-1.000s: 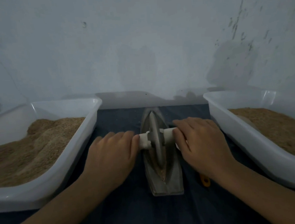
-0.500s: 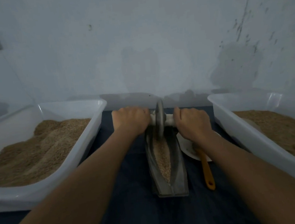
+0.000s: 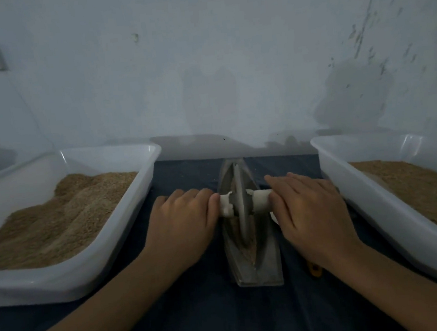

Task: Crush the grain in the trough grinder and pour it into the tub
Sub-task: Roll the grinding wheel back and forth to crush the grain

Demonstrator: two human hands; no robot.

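A grey metal trough grinder (image 3: 258,272) lies lengthwise on the dark cloth between two tubs. Its disc wheel (image 3: 239,203) stands upright in the groove near the middle, on a white axle (image 3: 261,200). My left hand (image 3: 182,221) lies palm down on the axle's left end, its fingers fairly straight. On the right end my right hand (image 3: 308,210) presses the same way. A strip of brown grain (image 3: 250,249) shows in the groove in front of the wheel.
A white tub (image 3: 63,281) heaped with brown grain stands at the left, and another white tub (image 3: 375,217) with grain at the right. An orange handle tip (image 3: 315,269) sticks out under my right wrist. A wall rises close behind.
Both hands have rolled the wheel back toward me from the trough's far end to its middle. My fingers, curled round the axle half a second ago, now lie flatter on it.
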